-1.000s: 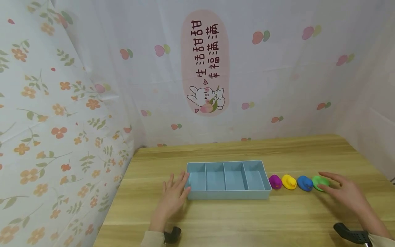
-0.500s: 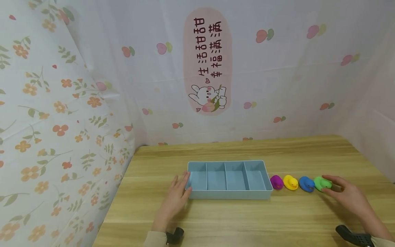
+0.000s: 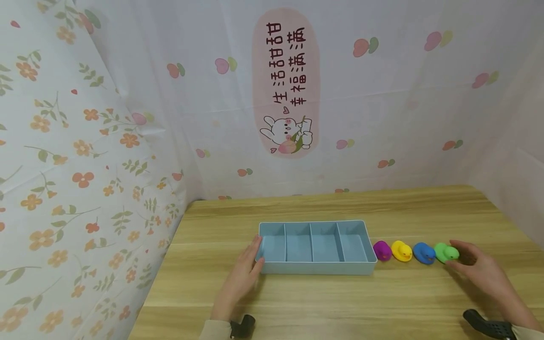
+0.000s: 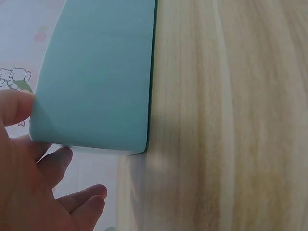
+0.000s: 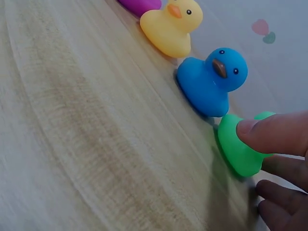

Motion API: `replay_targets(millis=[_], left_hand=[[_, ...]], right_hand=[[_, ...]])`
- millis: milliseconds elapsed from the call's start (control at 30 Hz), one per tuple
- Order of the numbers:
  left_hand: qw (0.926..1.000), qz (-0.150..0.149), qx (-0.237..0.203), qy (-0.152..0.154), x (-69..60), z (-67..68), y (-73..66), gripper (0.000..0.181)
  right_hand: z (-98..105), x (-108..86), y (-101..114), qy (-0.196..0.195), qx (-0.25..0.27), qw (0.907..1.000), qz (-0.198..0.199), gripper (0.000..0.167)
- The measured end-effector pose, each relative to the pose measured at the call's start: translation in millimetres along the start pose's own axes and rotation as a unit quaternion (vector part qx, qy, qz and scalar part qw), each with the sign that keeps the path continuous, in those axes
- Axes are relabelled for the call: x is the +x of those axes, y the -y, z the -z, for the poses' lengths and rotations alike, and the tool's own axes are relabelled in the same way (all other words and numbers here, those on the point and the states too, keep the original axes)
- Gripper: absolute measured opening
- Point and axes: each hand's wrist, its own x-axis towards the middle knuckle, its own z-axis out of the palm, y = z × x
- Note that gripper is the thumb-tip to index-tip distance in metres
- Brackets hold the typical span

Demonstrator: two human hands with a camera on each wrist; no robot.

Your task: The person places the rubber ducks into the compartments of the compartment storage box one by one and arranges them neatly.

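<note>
head view: green duck [image 3: 445, 252] on the surface [image 3: 318, 302], right of the blue duck [image 3: 423, 253], just left of the right hand [image 3: 482, 269], the nearer hand; its head end turns toward that hand, long axis roughly left-right. left hand [image 3: 242, 276] well apart. left wrist: thumb and fingers grip a tray [image 4: 96, 77] corner. right wrist: hand partly closed, pinching green duck, thumb on it; far-side contact hidden.

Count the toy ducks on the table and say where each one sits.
4, in a row rightward from the tray: purple duck, yellow duck, blue duck, then green duck, touched by the right hand. None looks hidden.
</note>
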Motion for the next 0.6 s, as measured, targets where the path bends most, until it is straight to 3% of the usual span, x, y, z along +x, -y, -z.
replay_targets(millis=[300,600], left_hand=[[0.9999,-0.007,-0.003,-0.008,-0.5,-0.9,1.1,0.055],[0.9999,0.016,-0.006,0.001,-1.1,-0.7,0.5,0.056]], right_hand=[[-8,-3.0,-8,-0.011,-0.003,0.9999,0.006,0.066],[-13,-2.2,-10,-0.027,0.013,0.9995,-0.006,0.062]])
